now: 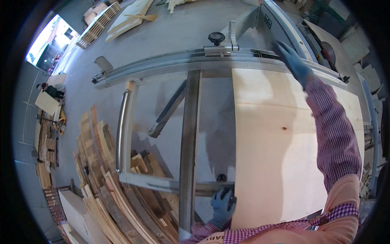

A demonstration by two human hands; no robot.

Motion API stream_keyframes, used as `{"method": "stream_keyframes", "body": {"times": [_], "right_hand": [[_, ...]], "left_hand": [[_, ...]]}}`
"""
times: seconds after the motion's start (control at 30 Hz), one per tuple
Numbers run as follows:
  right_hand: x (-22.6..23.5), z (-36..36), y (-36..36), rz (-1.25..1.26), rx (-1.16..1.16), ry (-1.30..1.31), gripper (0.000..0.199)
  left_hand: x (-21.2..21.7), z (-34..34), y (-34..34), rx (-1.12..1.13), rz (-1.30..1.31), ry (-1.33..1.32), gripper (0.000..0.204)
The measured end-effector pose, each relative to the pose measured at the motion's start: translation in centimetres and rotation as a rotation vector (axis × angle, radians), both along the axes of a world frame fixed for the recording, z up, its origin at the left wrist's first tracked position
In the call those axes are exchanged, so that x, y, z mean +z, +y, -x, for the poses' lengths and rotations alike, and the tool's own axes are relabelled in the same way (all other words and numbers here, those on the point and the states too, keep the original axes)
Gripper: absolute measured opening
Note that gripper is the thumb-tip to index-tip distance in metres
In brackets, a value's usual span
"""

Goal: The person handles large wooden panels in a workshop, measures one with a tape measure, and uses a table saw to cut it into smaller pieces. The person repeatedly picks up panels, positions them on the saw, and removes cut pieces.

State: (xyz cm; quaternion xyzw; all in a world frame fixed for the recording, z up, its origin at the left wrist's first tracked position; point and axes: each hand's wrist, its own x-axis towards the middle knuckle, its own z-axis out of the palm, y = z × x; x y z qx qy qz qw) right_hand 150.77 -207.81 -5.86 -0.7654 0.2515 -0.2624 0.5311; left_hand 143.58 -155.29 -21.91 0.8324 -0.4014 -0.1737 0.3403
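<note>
A pale plywood sheet (pixel 280 162) lies on the sliding frame of a panel saw, its far edge along the metal crosscut fence (pixel 162 67). My right hand (pixel 295 63), in a blue-grey glove, reaches over the far part of the sheet to the fence. Its fingers are stretched out and hold nothing; whether they touch the metal I cannot tell. Low at the sheet's left edge, my left hand (pixel 222 206), gloved alike, has its fingers curled against that edge. A flip stop with a black knob (pixel 216 38) sits on the fence.
Left of the sheet run a grey metal bar (pixel 189 142) and a roller (pixel 123 130). Stacked boards (pixel 118 195) lie on the floor at lower left. A broom (pixel 144 17) rests on panels at the back. Another person (pixel 53 90) is far left by a pallet jack (pixel 60 124).
</note>
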Motion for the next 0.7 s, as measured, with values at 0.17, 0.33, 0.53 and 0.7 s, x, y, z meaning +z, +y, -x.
{"method": "stream_keyframes", "body": {"times": [0.17, 0.33, 0.53, 0.7], "right_hand": [[0.2, -15.3, -5.6, 0.187, -0.198, 0.312, 0.055], [-3.5, -18.4, -7.9, -0.141, -0.169, -0.098, 0.053], [-3.1, -14.6, -0.4, 0.068, -0.129, -0.344, 0.039], [-7.9, -9.7, 7.4, -0.043, -0.240, -0.304, 0.031]], "left_hand": [[0.1, -1.7, -1.8, -0.116, 0.076, 0.039, 0.045], [0.2, -2.5, -2.7, -0.176, 0.072, 0.159, 0.041], [-0.4, -1.4, -2.8, -0.058, 0.103, 0.224, 0.040], [-0.9, -0.8, -3.0, -0.041, 0.158, 0.271, 0.044]]}}
